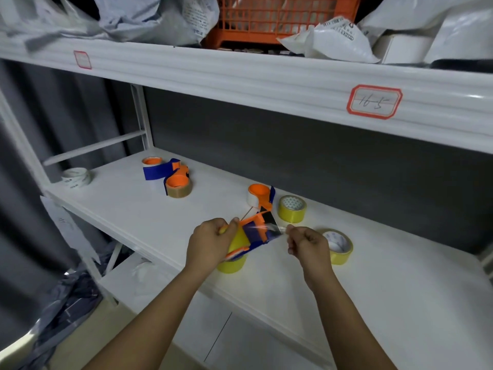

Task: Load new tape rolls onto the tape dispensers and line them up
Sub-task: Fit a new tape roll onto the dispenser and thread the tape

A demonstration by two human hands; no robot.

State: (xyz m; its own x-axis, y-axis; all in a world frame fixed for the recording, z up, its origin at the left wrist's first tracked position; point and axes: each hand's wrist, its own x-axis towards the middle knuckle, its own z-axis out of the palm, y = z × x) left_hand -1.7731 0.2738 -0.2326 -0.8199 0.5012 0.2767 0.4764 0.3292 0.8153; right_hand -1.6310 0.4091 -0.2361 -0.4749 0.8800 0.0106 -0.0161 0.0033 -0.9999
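My left hand grips the tape dispenser, tilted, its long axis pointing up-right toward the shelf back. My right hand pinches the clear tape end, fingers curled.

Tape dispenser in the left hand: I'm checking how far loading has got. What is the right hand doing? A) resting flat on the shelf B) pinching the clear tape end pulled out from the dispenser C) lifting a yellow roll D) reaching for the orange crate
B: the right hand pinches the clear tape strip stretched from the blue and orange tape dispenser that the left hand grips.
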